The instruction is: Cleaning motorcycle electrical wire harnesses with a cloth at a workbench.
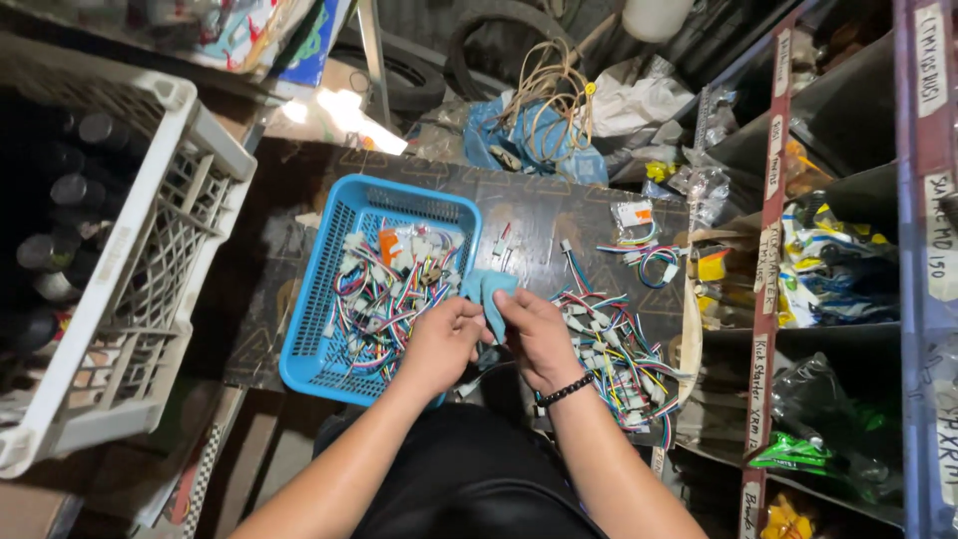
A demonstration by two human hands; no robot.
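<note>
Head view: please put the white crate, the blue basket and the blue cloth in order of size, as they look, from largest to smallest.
1. White crate, largest, though it is cut off at the left edge.
2. Blue basket, with coloured wire connectors inside.
3. Blue cloth, smallest; both hands hold it and partly hide it.

A white plastic crate (150, 260) holding dark bottles (50, 190) is seen at the left. At the far side, a coil of pale cord (552, 90) is laid on blue plastic sheeting (499, 130), with a dark tyre (489, 30) behind it. Shelves (768, 250) stuffed with packaged goods (838, 260) are ranged along the right, and a green packet (798, 454) is tucked in lower down. A small clear bag (635, 218) is set on the dark desk (539, 215).
</note>
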